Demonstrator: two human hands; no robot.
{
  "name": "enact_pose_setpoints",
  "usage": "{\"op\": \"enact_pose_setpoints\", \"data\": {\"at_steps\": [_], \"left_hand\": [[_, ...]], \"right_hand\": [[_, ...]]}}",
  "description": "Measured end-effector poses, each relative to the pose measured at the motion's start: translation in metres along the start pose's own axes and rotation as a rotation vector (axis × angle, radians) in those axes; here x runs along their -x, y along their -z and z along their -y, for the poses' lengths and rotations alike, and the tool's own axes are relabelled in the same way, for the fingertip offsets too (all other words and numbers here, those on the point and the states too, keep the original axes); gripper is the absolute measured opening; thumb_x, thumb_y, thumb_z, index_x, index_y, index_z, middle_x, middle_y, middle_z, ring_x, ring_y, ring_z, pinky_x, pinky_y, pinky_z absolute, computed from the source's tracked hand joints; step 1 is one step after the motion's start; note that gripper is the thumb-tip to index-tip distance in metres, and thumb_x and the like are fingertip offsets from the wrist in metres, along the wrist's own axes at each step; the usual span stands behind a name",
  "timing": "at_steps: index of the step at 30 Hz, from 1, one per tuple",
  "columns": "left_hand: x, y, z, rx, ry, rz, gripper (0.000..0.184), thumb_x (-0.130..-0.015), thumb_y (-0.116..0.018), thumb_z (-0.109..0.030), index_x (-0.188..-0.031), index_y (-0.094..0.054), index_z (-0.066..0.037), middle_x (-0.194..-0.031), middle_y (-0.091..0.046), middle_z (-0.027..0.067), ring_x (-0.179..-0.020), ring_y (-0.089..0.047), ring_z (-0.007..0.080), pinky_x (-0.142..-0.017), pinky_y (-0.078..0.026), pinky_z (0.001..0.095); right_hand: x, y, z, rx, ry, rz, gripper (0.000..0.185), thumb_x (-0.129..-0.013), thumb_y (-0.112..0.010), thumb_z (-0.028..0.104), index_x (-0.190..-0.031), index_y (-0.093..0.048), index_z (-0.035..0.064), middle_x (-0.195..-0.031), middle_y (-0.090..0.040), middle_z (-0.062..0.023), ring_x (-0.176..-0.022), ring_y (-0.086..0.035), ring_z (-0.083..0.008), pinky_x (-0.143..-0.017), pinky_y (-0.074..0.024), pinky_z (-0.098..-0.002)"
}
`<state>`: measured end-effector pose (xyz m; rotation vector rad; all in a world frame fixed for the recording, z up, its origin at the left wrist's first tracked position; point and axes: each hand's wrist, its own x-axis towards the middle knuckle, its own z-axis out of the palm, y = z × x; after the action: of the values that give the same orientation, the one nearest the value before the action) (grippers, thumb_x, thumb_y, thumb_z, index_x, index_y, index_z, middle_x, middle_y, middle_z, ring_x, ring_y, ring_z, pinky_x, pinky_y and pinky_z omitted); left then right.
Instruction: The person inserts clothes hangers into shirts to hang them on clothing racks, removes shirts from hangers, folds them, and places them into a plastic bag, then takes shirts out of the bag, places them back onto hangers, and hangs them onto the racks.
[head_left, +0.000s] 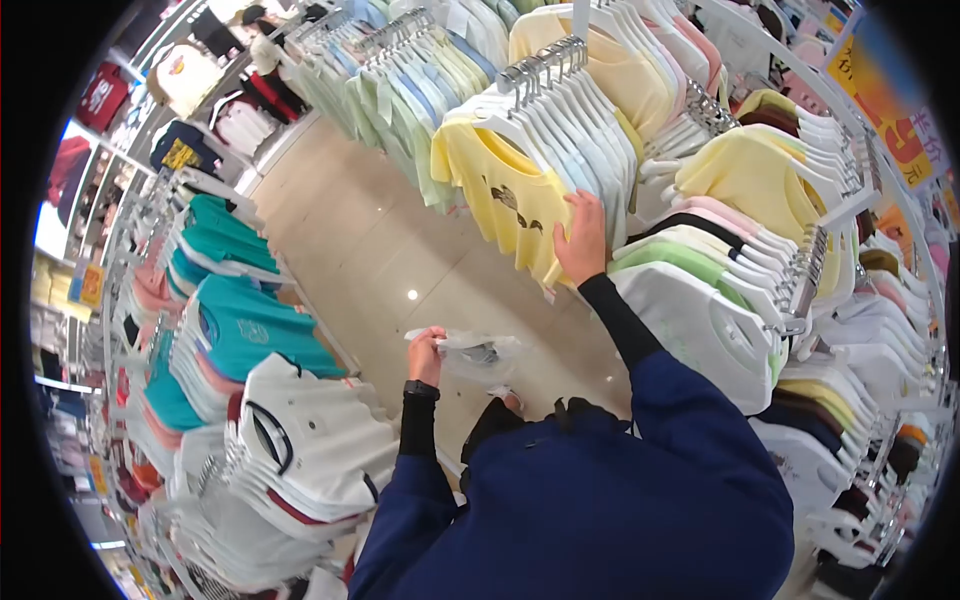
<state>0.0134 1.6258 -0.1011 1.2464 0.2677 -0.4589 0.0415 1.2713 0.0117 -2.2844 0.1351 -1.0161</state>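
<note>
Yellow fabric is the point of contact: a yellow shirt hangs at the aisle end of a row on a metal rail. The right hand lies against the side edge of the shirt, fingers extended and thumb set apart; whether it pinches the cloth cannot be told. The left hand has its fingers closed on the edge of a clear plastic bag, held over the floor; the contents of the bag are unclear.

Possible faults:

1. Shirt slips off its white hanger. Probable cause: a sideways pull on the cloth, given the wide neckline.
2. Neighbouring pale garments shift or tangle. Probable cause: close spacing, with the hangers nearly touching.
3. White top is knocked. Probable cause: the right sleeve passes just beside it.
4. Bag drops or spills. Probable cause: thin, loose plastic held at 1 edge only.

Appearance of the shirt: light yellow, with a deeper yellow inside the neckline. The front carries 2 dark printed shapes. Soft folds run down to a wavy lower hem. The print is too small to identify.
</note>
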Motion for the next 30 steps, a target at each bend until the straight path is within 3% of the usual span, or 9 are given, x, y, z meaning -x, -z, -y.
{"op": "enact_pose_setpoints", "data": {"at_steps": [4, 5, 11, 14, 18, 19, 22, 25, 30], "left_hand": [[-0.031, -0.006, -0.06, -0.043, 0.015, -0.124, 0.014, -0.08, -0.049, -0.01, -0.082, -0.064, -0.008, -0.068, -0.05, -0.004, -0.062, -0.047, 0.0083, -0.055, -0.03, 0.0228], [-0.045, 0.003, -0.068, -0.095, -0.023, -0.122, 0.012, -0.083, -0.057, -0.016, -0.073, -0.059, -0.01, -0.063, -0.045, -0.0061, -0.059, -0.041, 0.0051, -0.053, -0.027, 0.0225], [-0.125, 0.013, -0.108, -0.58, -0.364, -0.055, 0.028, -0.081, -0.073, -0.015, -0.07, -0.048, -0.011, -0.058, -0.038, -0.0085, -0.054, -0.031, 0.003, -0.049, -0.023, 0.0246], [-0.164, 0.015, -0.136, -0.843, -0.517, -0.031, 0.026, -0.08, -0.073, -0.013, -0.073, -0.049, -0.009, -0.056, -0.035, -0.0088, -0.051, -0.029, 0.0035, -0.047, -0.024, 0.0261], [-0.211, -0.01, -0.175, -0.945, -0.717, 0.094, 0.021, -0.08, -0.072, -0.016, -0.079, -0.053, -0.007, -0.054, -0.038, -0.0029, -0.05, -0.033, 0.0076, -0.048, -0.028, 0.0282], [-0.218, -0.022, -0.186, -1.029, -0.724, 0.068, 0.019, -0.08, -0.072, -0.017, -0.082, -0.056, -0.007, -0.054, -0.04, 0.0007, -0.049, -0.039, 0.0127, -0.049, -0.032, 0.0312], [-0.229, -0.059, -0.221, -1.192, -0.823, 0.029, 0.021, -0.078, -0.073, -0.016, -0.092, -0.059, -0.01, -0.057, -0.046, 0.0006, -0.052, -0.048, 0.0189, -0.053, -0.04, 0.0343], [-0.26, -0.076, -0.242, -1.191, -0.919, 0.103, 0.04, -0.074, -0.075, -0.014, -0.111, -0.059, -0.013, -0.071, -0.056, 0.0019, -0.068, -0.058, 0.024, -0.064, -0.047, 0.0372], [-0.31, -0.105, -0.262, -1.255, -1.014, 0.214, 0.065, -0.068, -0.078, -0.01, -0.129, -0.054, -0.015, -0.099, -0.056, 0.0084, -0.093, -0.058, 0.0267, -0.079, -0.049, 0.0376]], "right_hand": [[-0.01, -0.031, 0.01, 0.095, -0.057, 0.018, 0.052, -0.074, -0.064, 0.002, -0.122, -0.046, 0.0035, -0.124, -0.048, -0.0186, -0.118, -0.045, -0.0381, -0.1, -0.0368, -0.0464], [-0.01, -0.036, 0.012, 0.11, -0.083, -0.005, 0.053, -0.074, -0.064, 0.002, -0.124, -0.046, 0.0032, -0.124, -0.049, -0.0188, -0.118, -0.045, -0.0382, -0.1, -0.0375, -0.0461], [-0.004, -0.049, 0.003, 0.161, -0.216, 0.011, 0.055, -0.076, -0.062, 0.003, -0.128, -0.045, 0.0014, -0.118, -0.053, -0.0199, -0.113, -0.049, -0.0381, -0.096, -0.0419, -0.0436], [-0.001, -0.043, 0.004, 0.172, -0.254, 0.058, 0.053, -0.075, -0.062, 0.004, -0.126, -0.047, 0.0008, -0.115, -0.054, -0.0201, -0.111, -0.05, -0.0381, -0.095, -0.0426, -0.0436], [-0.003, -0.038, 0.007, 0.145, -0.22, 0.136, 0.054, -0.073, -0.064, 0.006, -0.124, -0.048, -0.0004, -0.119, -0.053, -0.021, -0.115, -0.049, -0.0392, -0.098, -0.0413, -0.0436], [-0.004, -0.037, 0.008, 0.133, -0.206, 0.162, 0.055, -0.072, -0.064, 0.006, -0.124, -0.048, -0.001, -0.121, -0.053, -0.0215, -0.117, -0.048, -0.0396, -0.1, -0.041, -0.0431], [-0.005, -0.041, 0.01, 0.151, -0.201, 0.135, 0.057, -0.069, -0.063, 0.006, -0.124, -0.049, -0.0015, -0.126, -0.051, -0.0216, -0.122, -0.046, -0.0394, -0.104, -0.0388, -0.042], [-0.009, -0.041, 0.005, 0.112, -0.293, 0.192, 0.057, -0.069, -0.061, 0.006, -0.125, -0.048, -0.0018, -0.129, -0.05, -0.0214, -0.123, -0.045, -0.0395, -0.105, -0.0379, -0.0411], [-0.014, -0.047, 0.0, 0.016, -0.37, 0.237, 0.056, -0.069, -0.054, 0.002, -0.124, -0.047, -0.0013, -0.124, -0.05, -0.0232, -0.119, -0.045, -0.0422, -0.102, -0.0386, -0.0433]]}}
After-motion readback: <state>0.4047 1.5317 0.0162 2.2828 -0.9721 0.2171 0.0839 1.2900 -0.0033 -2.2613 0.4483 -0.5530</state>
